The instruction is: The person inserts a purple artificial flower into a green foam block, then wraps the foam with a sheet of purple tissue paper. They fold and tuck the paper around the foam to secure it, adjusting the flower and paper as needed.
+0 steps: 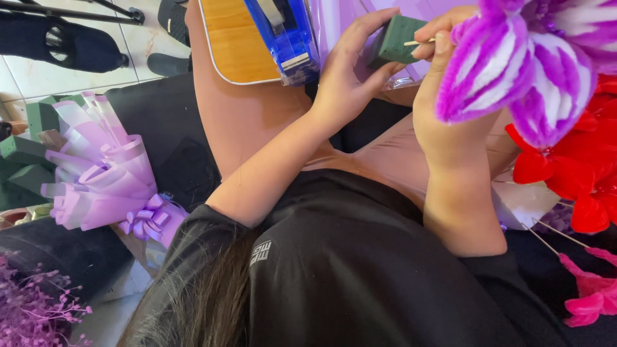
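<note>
just below the blue tape dispenser (pixel 286 35), a dark green foam block (pixel 395 40), matte and square-edged, is pinched in the left hand (pixel 347 77), thumb under, fingers curled over its top. right of the block, the right hand (pixel 443 96) closes its fingertips on a thin wooden stick (pixel 421 42) touching the foam; above that hand, a fuzzy purple-and-white chenille flower (pixel 527 64). judgement: keep the block braced and the stick square to its face, pressing steadily, since the foam likely crumbles.

A blue tape dispenser (pixel 283 32) lies on a wooden board (pixel 234 45), lilac wrapped bouquet (pixel 103 177) nearby
</note>
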